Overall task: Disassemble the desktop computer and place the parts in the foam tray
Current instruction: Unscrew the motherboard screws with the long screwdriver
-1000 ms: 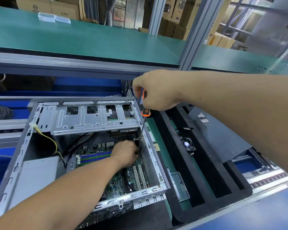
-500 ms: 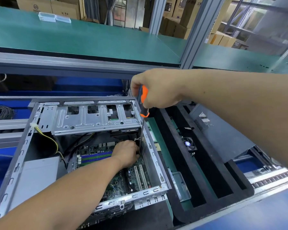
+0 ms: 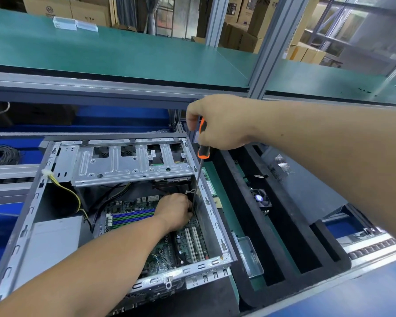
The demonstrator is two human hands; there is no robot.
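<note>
Inside case (image 3: 215,227), R wall side: both hands at work, lid off, case lying open-side up on bench.
R hand (image 3: 222,122): fist wrapped round driver (image 3: 202,139) handle, orange/black, held above case top-R corner. Thumb side toward cam; fingers fully curled, no gap.
driver shaft: runs near-vertical, slightly tilted, down along inner face of R wall; tip hidden behind L hand.
L hand (image 3: 175,211): down on mobo (image 3: 167,245) near R wall, fingers curled at shaft's lower end. What they pinch, if anything: can't tell, fingertips hidden.
room, R side: tight. Shaft just beside R wall; L hand fills gap betw RAM slots (image 3: 133,217) and wall.
room, far end: drive cage (image 3: 128,162) overhangs mobo, its lower edge just above L hand. Black connector block under cage, just beyond knuckles.
room, L side: more open. PSU (image 3: 53,236) sits in near-L corner; yellow/black cable (image 3: 71,193) loops from L rail down to board.
room, near end: PCI slots (image 3: 193,242) betw L wrist and near rail, unobstructed.
tray (image 3: 245,291): black foam, just beside case on R, long slots parallel to case wall. 
tray contents: fan (image 3: 260,199) in mid slot; grey side panel (image 3: 306,186) leaning across far-R part; green strip w/ labelled stick in slot nearest case.
clear box (image 3: 248,257): small, betw case near-R corner and tray slots.
overhead: green shelf (image 3: 114,49) edge above and beyond case; R hand sits below its front rail.
</note>
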